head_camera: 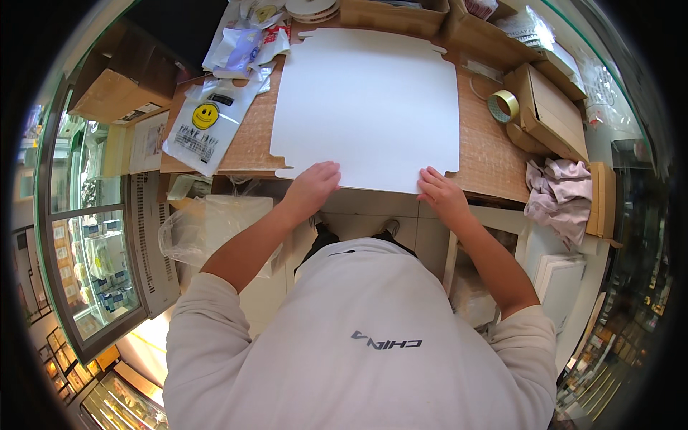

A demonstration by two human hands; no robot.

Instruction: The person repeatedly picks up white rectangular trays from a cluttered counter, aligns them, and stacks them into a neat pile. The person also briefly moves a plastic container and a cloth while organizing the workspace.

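Observation:
A large white die-cut cardboard sheet (368, 107) lies flat on the wooden desk, its near edge reaching past the desk's front edge. It has small tabs at its corners. My left hand (314, 185) rests on the near left part of the sheet, fingers close together; its thumb is hidden. At the near right corner, my right hand (442, 192) has its fingertips on the sheet's edge. Whether either hand pinches the board from below cannot be seen.
A plastic bag with a smiley face (207, 121) lies on the desk (489, 156) at left. To the right are a roll of tape (503, 106), a brown cardboard box (553, 113) and a crumpled cloth (559, 188). An open cardboard box (392, 19) stands behind the sheet.

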